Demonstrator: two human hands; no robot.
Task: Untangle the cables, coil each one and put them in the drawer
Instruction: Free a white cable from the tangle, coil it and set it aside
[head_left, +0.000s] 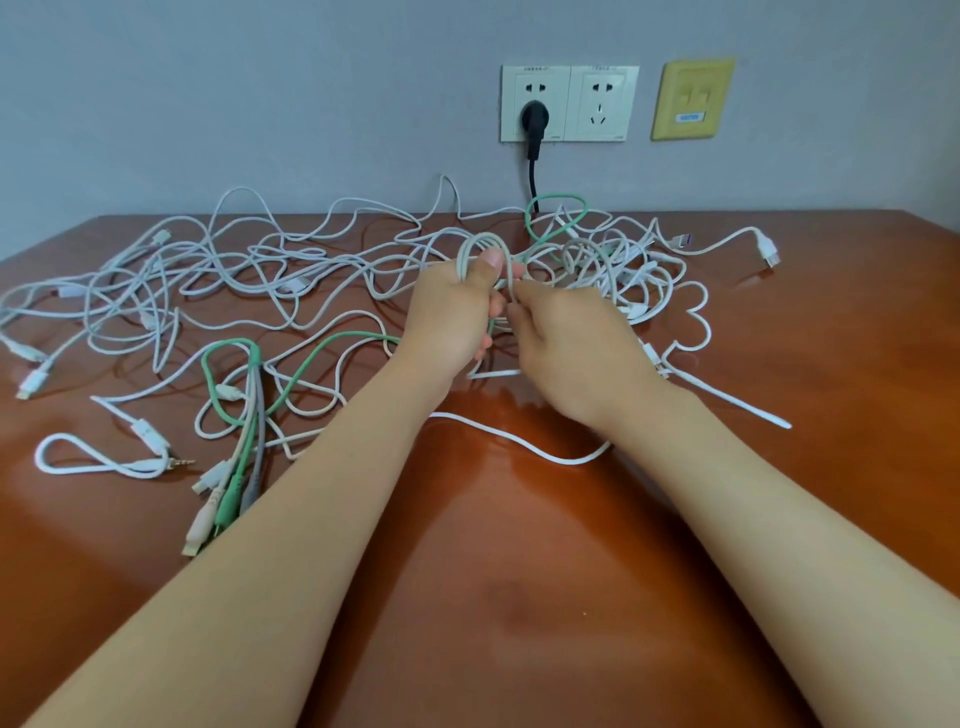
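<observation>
Tangle of thin white cables (249, 260) lies spread over glossy reddish-brown wooden table (519, 597), w/ pale green cable (332, 347) running thru it. Left hand (452, 317) has fingers curled round small loop of white cable (480, 244), thumb pressed on top, at mid-table; right hand (566, 353) pinches a strand (511, 286) just beside it, fingertips curled. Black plug (532, 117) sits in wall socket (535, 80) behind.

Tangled cables (291, 291) crowd the far table (519, 623); the near half lies open.
</observation>
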